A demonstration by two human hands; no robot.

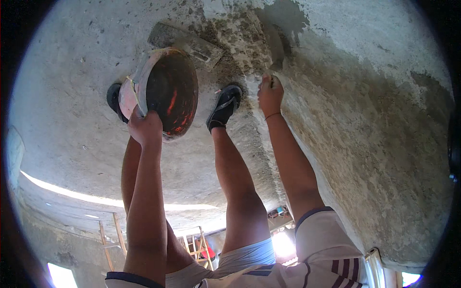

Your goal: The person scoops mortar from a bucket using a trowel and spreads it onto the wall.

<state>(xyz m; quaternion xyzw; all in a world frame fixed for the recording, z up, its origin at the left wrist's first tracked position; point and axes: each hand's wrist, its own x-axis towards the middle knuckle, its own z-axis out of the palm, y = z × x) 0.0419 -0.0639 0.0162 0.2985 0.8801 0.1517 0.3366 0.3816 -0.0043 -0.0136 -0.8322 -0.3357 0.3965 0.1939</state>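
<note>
My left hand (145, 126) grips the rim of a round bucket (137, 91). The bucket is tilted on its side, pale pink outside, its dark inner wall streaked with orange-red and coated with residue. My right hand (271, 96) is closed round the handle of a trowel, whose grey blade (274, 50) points away from me against the lower part of the wall. A long rectangular plastering float (187, 44), caked with mortar, lies on the floor just beyond the bucket.
A rough wall (365, 139), partly dark and damp, rises on my right. Crumbled mortar (240, 36) is scattered along its foot. My feet in dark sandals (225, 105) stand on the concrete floor (72, 105). Behind me are wooden ladders (113, 240) and a person in red (207, 250).
</note>
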